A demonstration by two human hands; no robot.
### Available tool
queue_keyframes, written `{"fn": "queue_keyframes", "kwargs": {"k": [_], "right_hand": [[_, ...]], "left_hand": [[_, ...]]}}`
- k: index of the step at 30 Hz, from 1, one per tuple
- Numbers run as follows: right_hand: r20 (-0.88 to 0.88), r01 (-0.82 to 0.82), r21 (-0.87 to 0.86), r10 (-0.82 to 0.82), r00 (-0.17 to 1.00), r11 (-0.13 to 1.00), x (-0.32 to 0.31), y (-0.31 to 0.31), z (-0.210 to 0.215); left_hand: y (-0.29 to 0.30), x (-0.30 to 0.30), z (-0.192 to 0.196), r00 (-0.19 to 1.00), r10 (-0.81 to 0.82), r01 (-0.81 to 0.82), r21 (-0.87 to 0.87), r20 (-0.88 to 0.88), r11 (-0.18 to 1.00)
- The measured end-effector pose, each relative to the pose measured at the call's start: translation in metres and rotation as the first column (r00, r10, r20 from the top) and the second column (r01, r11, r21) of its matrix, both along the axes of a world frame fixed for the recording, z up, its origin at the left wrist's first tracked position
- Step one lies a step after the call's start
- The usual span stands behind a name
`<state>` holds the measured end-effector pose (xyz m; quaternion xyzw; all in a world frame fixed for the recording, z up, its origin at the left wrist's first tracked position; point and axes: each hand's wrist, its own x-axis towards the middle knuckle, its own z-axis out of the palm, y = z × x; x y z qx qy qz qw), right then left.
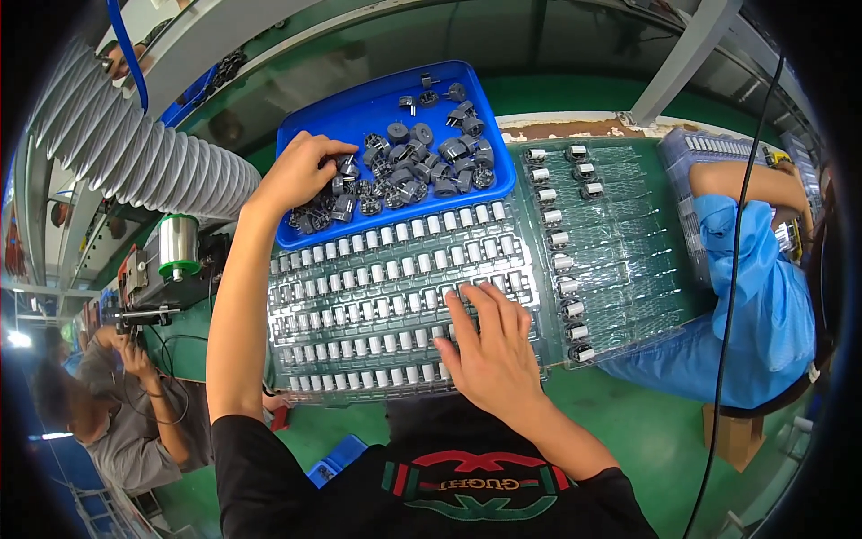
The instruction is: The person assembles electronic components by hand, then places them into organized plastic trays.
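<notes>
Up at about eleven o'clock, the left hand (301,171) reaches into the blue tray (359,108), its fingers (337,148) curled down into the heap of small grey parts (404,171) at the tray's near left corner; whether they pinch a part I cannot tell, since the knuckles hide the tips. The grey parts lie piled across the middle and right of the tray, with a few loose ones toward twelve o'clock. Just below the tray, touching its near edge, sits a clear blister tray (359,305) with rows of small white-and-grey pieces in its pockets. The right hand (489,346) rests flat on this clear tray at about five o'clock, fingers (476,301) spread wide over the pockets and gripping nothing. To the three o'clock side lies a second clear tray (620,234), only its left column filled. A co-worker's blue sleeve (745,287) lies beyond it. A grey ribbed hose (135,162) runs in from ten o'clock over the green table (628,431).
</notes>
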<state>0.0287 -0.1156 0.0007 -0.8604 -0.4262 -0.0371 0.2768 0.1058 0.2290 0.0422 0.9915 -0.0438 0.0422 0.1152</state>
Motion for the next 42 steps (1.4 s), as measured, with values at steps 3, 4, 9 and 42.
{"fn": "queue_keyframes", "kwargs": {"k": [3, 4, 9, 42], "right_hand": [[-0.049, 0.025, 0.080, -0.021, 0.999, 0.996, 0.002, -0.002, 0.003], [-0.039, 0.033, 0.074, -0.030, 0.999, 0.997, 0.003, -0.004, 0.008], [0.029, 0.029, 0.060, -0.031, 0.999, 0.998, 0.010, -0.004, 0.014], [-0.907, 0.423, 0.180, 0.316, -0.278, 0.888, -0.078, -0.045, -0.032]], "left_hand": [[-0.009, 0.004, 0.006, 0.994, 0.083, -0.093, -0.140, -0.077, 0.986], [-0.010, 0.004, 0.005, 0.994, 0.085, -0.095, -0.142, -0.076, 0.985], [-0.012, 0.003, -0.004, 0.970, 0.225, -0.240, -0.234, -0.089, 0.942], [-0.042, -0.207, -0.024, 0.713, 0.683, -0.688, -0.347, -0.159, 0.638]]}}
